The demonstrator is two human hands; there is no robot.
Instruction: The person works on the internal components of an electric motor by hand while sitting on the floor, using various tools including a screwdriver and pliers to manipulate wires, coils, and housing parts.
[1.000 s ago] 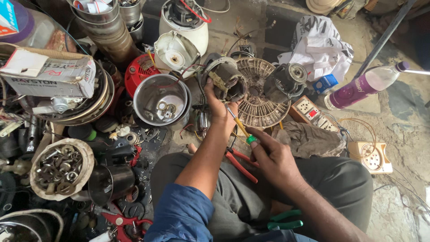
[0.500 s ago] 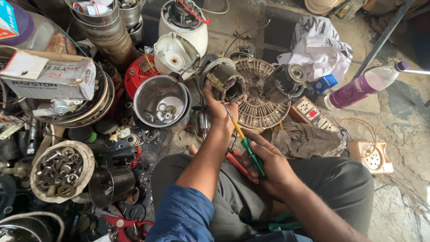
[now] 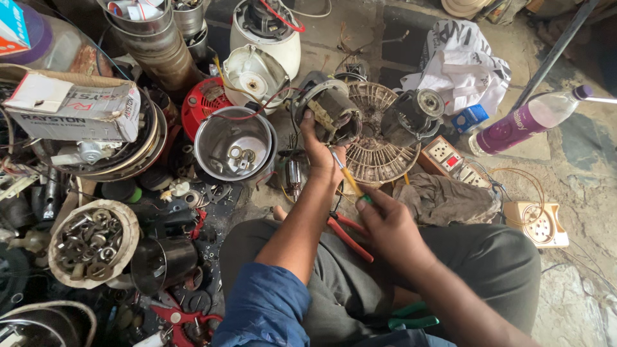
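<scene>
My left hand (image 3: 319, 153) grips an electric motor core (image 3: 329, 114), holding it up over the floor in front of my knees. My right hand (image 3: 387, 225) holds a screwdriver (image 3: 350, 180) with a yellow shaft and green handle, its tip pointing up at the motor's underside. Red-handled pliers (image 3: 350, 236) rest on my lap between both arms. A round wire fan grille (image 3: 379, 144) sits just behind the motor, and a second dark motor (image 3: 411, 115) stands on it.
A steel bowl (image 3: 215, 138) with washers stands left of the motor. A basket of nuts (image 3: 90, 241), a cardboard box (image 3: 77, 106), a purple bottle (image 3: 524, 122), a switchboard (image 3: 450, 157) and a white bag (image 3: 459, 64) crowd the floor. Green-handled pliers (image 3: 411, 315) lie by my right thigh.
My right hand has shifted the screwdriver slightly, keeping its tip at the motor. The left hand still holds the motor in the same place.
</scene>
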